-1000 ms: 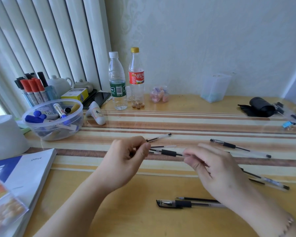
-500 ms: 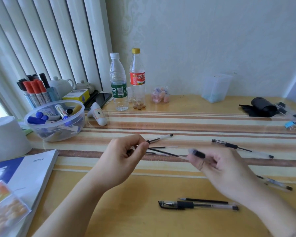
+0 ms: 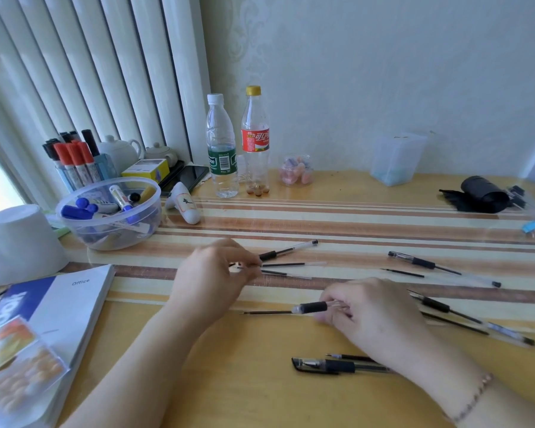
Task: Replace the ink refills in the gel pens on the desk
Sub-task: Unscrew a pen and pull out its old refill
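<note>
Since a second ago: both hands have dropped toward the desk [image 3: 260,396] and drawn apart; the pen barrel [image 3: 314,307] has come away with the right hand, its refill [image 3: 266,312] now sticking out leftward.
Far left clutter: clear tub of markers [image 3: 108,217] and an Office booklet [image 3: 59,304] stand well away from the work.
Left hand: left hand [image 3: 213,279] is closed to a thumb-and-finger pinch on something small at the ends of two loose refills [image 3: 291,264]; what exactly it grips cannot be told.
Behind it: another pen [image 3: 288,250] lies on the striped mat [image 3: 352,223], just beside the fingertips.
Right hand: right hand [image 3: 374,316] is curled round the rear of the barrel, low over the desk, rubber grip and thin refill showing left of the fingers.
Near edge: capped pen [image 3: 325,364] with a spare refill [image 3: 352,356] just beside it, partly under the right wrist.
Right side: more pens and refills [image 3: 445,310] lie scattered.
Handling: light, thin parts; the refill looks likely to bend, and the clear plastic is smooth and prone to roll. The rubber grip looks the surest hold on the barrel; a refill is best pinched near its tip.
Room: bare desk between the hands; the front edge is close, so rolling parts could go over.
</note>
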The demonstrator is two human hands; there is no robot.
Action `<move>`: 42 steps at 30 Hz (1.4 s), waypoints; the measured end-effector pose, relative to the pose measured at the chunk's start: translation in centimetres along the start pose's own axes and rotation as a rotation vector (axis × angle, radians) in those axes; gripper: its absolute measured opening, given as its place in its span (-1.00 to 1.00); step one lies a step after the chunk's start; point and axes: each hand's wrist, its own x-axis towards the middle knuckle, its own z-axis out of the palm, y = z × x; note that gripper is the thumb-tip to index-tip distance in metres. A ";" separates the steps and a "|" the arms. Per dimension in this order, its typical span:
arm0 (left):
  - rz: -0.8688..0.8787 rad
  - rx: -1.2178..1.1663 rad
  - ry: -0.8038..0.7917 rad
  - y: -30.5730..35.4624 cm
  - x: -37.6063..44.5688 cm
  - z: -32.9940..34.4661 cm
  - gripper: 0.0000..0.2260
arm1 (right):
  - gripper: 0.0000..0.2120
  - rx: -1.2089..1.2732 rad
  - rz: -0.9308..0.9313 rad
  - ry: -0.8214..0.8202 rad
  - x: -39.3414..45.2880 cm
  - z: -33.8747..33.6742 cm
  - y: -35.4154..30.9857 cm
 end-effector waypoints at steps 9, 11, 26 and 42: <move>-0.016 0.175 0.010 0.1 0.4 2.5 -0.90 | -0.64 0.055 0.041 0.066 -0.1 -0.1 0.6; -0.001 0.218 -0.013 0.1 0.3 2.7 -0.89 | -0.65 0.056 0.059 0.079 -0.1 -0.1 0.8; 0.174 0.127 0.085 1.2 0.2 1.2 -0.92 | -0.62 0.172 0.147 0.153 -1.5 -2.2 2.5; 0.139 -0.024 -0.009 1.6 -0.3 1.7 -0.77 | -0.76 0.203 0.080 0.175 -1.4 -1.1 3.1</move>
